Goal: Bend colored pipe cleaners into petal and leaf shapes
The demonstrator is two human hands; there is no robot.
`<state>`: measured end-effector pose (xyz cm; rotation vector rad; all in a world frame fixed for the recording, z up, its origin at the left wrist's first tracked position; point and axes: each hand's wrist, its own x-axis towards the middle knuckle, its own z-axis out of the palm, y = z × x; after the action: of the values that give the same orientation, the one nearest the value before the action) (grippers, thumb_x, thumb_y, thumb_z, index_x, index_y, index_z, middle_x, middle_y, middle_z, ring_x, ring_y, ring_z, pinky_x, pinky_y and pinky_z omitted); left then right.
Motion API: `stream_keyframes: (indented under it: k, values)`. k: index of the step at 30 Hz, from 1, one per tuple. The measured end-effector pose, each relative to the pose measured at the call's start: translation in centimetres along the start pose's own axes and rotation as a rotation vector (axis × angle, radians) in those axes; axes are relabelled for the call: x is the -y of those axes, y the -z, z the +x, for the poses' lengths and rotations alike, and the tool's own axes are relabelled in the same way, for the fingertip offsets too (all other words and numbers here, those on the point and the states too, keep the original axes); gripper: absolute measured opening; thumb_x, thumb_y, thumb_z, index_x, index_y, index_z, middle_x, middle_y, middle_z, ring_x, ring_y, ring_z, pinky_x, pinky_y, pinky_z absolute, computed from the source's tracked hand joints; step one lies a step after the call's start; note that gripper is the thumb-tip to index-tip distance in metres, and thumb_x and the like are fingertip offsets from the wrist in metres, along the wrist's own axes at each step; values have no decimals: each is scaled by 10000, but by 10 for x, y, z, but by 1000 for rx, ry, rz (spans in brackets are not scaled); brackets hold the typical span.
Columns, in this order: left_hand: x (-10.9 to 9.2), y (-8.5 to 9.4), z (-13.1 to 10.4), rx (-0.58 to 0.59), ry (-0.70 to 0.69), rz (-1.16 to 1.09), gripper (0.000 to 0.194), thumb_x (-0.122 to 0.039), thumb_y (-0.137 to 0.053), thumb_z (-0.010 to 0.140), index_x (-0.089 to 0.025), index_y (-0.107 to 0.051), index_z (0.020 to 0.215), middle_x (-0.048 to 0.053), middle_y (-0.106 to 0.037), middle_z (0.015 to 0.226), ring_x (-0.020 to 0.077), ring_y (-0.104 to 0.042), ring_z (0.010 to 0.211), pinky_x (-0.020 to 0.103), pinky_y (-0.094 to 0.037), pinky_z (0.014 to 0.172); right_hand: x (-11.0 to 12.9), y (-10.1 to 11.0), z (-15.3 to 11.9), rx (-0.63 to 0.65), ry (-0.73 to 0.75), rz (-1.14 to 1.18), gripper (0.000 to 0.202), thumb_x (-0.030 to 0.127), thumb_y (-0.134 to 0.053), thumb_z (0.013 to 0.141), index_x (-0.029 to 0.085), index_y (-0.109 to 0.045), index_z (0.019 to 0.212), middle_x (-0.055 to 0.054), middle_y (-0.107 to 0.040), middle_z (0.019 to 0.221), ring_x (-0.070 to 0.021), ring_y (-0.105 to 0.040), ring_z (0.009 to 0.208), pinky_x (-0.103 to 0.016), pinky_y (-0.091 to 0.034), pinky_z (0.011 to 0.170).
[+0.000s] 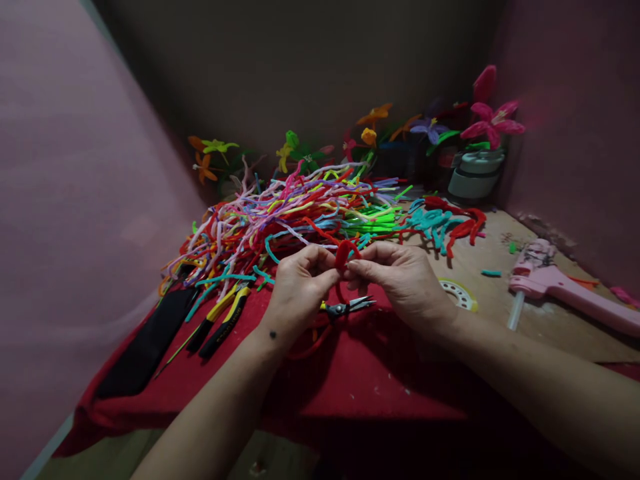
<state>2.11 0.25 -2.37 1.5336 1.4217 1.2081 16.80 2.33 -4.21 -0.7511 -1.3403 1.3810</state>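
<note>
A red pipe cleaner (345, 253), bent into a small loop, is pinched between both hands over the front of the table. My left hand (305, 280) grips its left side with thumb and forefinger. On the other side, my right hand (395, 273) pinches it with the fingertips. Just below the hands lie small scissors (350, 307) with their blades pointing right, partly hidden by my left hand. Behind them spreads a large heap of many-coloured pipe cleaners (280, 213).
Yellow-and-black pliers (225, 320) and a black pouch-like object (145, 347) lie at left on the red cloth (340, 393). At right are a pink glue gun (560, 280), a white-and-yellow ring (460, 295) and teal pieces (433, 223). Pipe-cleaner flowers (493, 123) stand along the back.
</note>
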Motion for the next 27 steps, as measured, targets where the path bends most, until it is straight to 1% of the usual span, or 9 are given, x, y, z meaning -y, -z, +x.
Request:
stream_keyframes:
  k: [3,7,9,12,16,19,22,25,27]
  values:
    - [-1,-1,-1,21,-14,-28,101,-193,-650,642,-137,-593,703,-7,-582,647,79,-489,555,187,-383,516,-1,0,-3,-8,42,-84,148,289,-620,726,150,-616,678,-26,-629,613,-123,-551,532,-262,-440,524]
    - [0,-5,-2,-4,-106,-15,81,-137,-617,647,-148,-602,725,-10,-593,687,94,-520,626,197,-420,599,-5,-2,-7,-46,236,-371,105,253,-603,736,171,-628,674,-8,-604,624,-120,-525,579,-251,-406,570]
    - [0,-6,-3,-25,-147,11,83,-106,-601,642,-156,-597,708,-24,-576,672,89,-515,634,190,-416,612,-7,-2,-8,-51,286,-447,96,232,-600,734,178,-620,658,3,-581,601,-114,-502,568,-249,-388,574]
    - [0,-6,-3,15,-103,-55,81,-114,-598,648,-160,-587,714,-34,-557,653,72,-491,569,178,-399,544,-5,-2,-6,-52,225,-401,105,227,-593,734,174,-615,646,7,-569,595,-109,-486,565,-245,-376,560]
    - [-5,-3,-2,101,47,-130,94,-197,-616,672,-149,-585,747,-32,-534,588,59,-435,447,176,-348,412,-2,1,0,11,5,-128,196,299,-623,708,152,-572,588,8,-549,534,-94,-466,490,-237,-364,487]
    - [-7,-3,-2,125,101,-109,123,-236,-610,694,-133,-602,761,-11,-556,597,70,-457,446,183,-372,398,-3,5,4,82,-91,27,254,348,-641,688,150,-540,567,13,-538,502,-88,-461,446,-238,-364,461]
    - [-6,-5,-2,66,84,-59,111,-226,-615,694,-132,-610,754,-20,-544,545,73,-470,433,182,-393,402,-4,6,6,88,-119,7,248,339,-672,658,140,-557,567,15,-545,513,-79,-466,456,-230,-373,472]
    - [-5,-7,-3,49,55,-39,110,-233,-602,709,-141,-612,769,-29,-537,509,80,-481,416,190,-408,403,-1,6,6,29,-69,1,181,296,-700,632,146,-637,710,3,-619,659,-83,-525,556,-227,-419,549]
    - [-7,-7,-4,71,45,-27,105,-226,-593,716,-140,-610,774,-28,-542,503,83,-486,410,193,-411,407,2,6,6,23,-40,35,184,305,-676,663,157,-662,770,-13,-649,735,-103,-567,627,-246,-449,615]
